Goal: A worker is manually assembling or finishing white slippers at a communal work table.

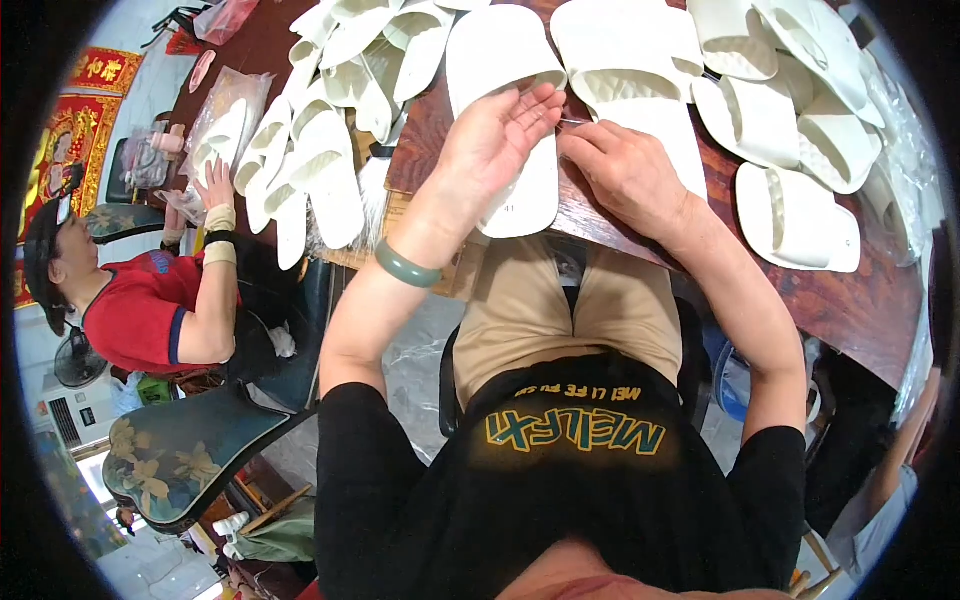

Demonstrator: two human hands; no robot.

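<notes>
Two white slide slippers lie side by side at the table's near edge: the left slipper [497, 48] and the right slipper [622, 35]. My left hand [500, 138] is turned palm up over the left slipper, its fingers stretched out and slightly curled near the strap. Between the two slippers, my right hand [628, 175] is closed, thumb against the forefinger. A thin, light, stick-like tip [576, 122] pokes out of that pinch toward my left fingers; its kind is too small to make out. The left slipper's sole is partly hidden by my left hand and wrist.
Several white slippers [330, 165] are heaped at the left, and more slippers [795, 215] lie at the right on the brown table [850, 300]. Clear plastic bags [900, 130] line the right edge. A co-worker in red [150, 310] handles a slipper at the left.
</notes>
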